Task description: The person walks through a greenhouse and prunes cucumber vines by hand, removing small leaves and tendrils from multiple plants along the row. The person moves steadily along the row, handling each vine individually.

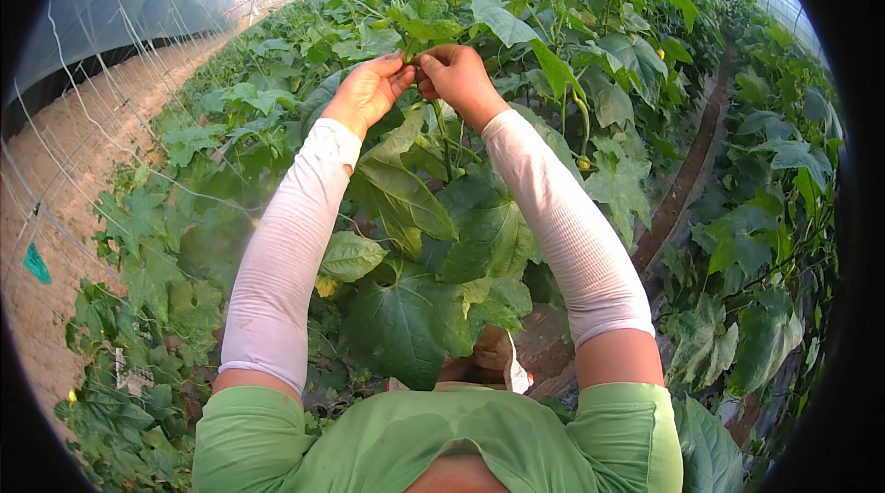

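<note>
My left hand and my right hand meet at the upper part of a climbing cucurbit vine. Thumb and fingers of each pinch its green stem just below the top leaves. The exact grip is partly hidden behind the fingertips. Below the hands the stem runs down among broad leaves. To the right of my right hand hangs a slender young green fruit, with a yellow flower at its lower end. White sleeves cover both forearms.
Dense vines stand right of a narrow soil path. Strings and bare sandy ground lie left, with a teal scrap among the strings. An open pale bag is close to my body. Greenhouse film arches overhead.
</note>
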The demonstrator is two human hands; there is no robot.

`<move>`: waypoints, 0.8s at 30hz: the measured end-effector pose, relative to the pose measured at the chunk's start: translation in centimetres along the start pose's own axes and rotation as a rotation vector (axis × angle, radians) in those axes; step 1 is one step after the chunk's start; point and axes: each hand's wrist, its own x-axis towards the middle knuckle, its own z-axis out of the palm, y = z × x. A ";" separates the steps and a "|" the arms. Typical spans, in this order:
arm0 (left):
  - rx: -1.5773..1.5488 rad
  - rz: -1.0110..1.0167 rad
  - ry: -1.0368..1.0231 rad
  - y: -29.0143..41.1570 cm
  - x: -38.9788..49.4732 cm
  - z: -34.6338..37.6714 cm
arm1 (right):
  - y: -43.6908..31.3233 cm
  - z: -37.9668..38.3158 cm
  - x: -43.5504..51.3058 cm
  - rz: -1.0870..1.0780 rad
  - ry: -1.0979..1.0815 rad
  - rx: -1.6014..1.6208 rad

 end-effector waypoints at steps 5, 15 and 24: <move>-0.023 0.032 -0.023 -0.2 -0.2 0.8 | -0.8 -0.1 0.8 0.047 0.000 -0.041; 0.187 0.063 -0.078 0.6 -0.6 1.1 | 1.3 -0.6 2.4 -0.298 -0.045 -0.365; 0.594 0.397 0.276 -0.9 -0.8 1.2 | 6.0 -3.8 3.7 -0.072 0.157 -0.665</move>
